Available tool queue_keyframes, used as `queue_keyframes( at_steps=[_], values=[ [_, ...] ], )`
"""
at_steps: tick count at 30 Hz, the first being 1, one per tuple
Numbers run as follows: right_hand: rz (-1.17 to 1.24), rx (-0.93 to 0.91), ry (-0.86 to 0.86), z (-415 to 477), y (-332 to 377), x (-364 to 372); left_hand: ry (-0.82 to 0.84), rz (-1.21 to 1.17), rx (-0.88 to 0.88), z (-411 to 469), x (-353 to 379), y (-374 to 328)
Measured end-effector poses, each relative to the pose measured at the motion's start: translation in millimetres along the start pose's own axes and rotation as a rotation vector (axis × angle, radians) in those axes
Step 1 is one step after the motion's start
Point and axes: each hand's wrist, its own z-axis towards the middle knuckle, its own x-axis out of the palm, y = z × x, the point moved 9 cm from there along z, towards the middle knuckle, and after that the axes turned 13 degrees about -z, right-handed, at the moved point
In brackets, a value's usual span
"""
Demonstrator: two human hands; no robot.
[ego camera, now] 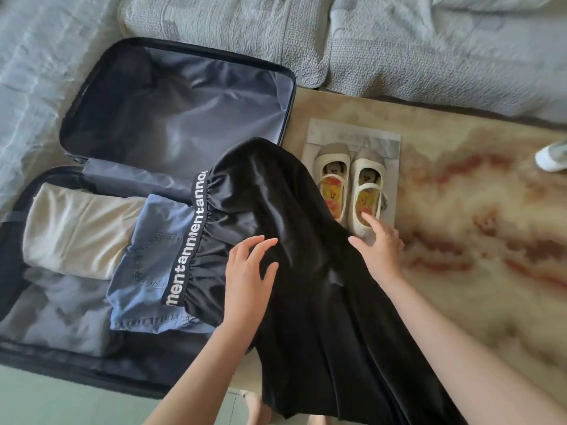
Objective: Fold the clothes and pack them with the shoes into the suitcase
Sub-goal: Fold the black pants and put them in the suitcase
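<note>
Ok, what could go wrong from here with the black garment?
1. The black garment lies unfolded across the suitcase rim and over the jeans; sliding it could rumple them.
2. Its edge meets the shoes beside the right hand; a tug may drag them.
3. The left hand only rests flat on it, so no firm hold.

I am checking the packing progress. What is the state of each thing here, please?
Suitcase: open, lying flat.
Black garment: unfolded, partly over the suitcase.
Jeans: folded, in suitcase.
Cream garment: folded, in suitcase.
Grey garment: folded, in suitcase.
Shoes: paired, outside suitcase.
Left-hand grip: open, on black garment.
Right-hand grip: open.
</note>
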Motion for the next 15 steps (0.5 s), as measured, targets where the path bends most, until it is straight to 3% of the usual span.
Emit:
queue_keyframes(
  at_steps=[3, 8, 12, 15],
  values=[
    [-0.030, 0.119, 0.016, -26, -70, 3, 0.141, 0.026, 0.011, -8, 42, -10],
    [-0.011, 0.355, 0.250, -72, -168, 48, 0.374, 0.111, 0.057, -19, 102, -20],
    [-0.381, 0.383, 0.147, -91, -204, 38, 0.454, 0.170, 0.088, -16, 132, -32],
    [-0.368, 0.410, 0.078, -95, -227, 29, 0.492, 0.212, 0.090, -14, 151, -35]
  ],
)
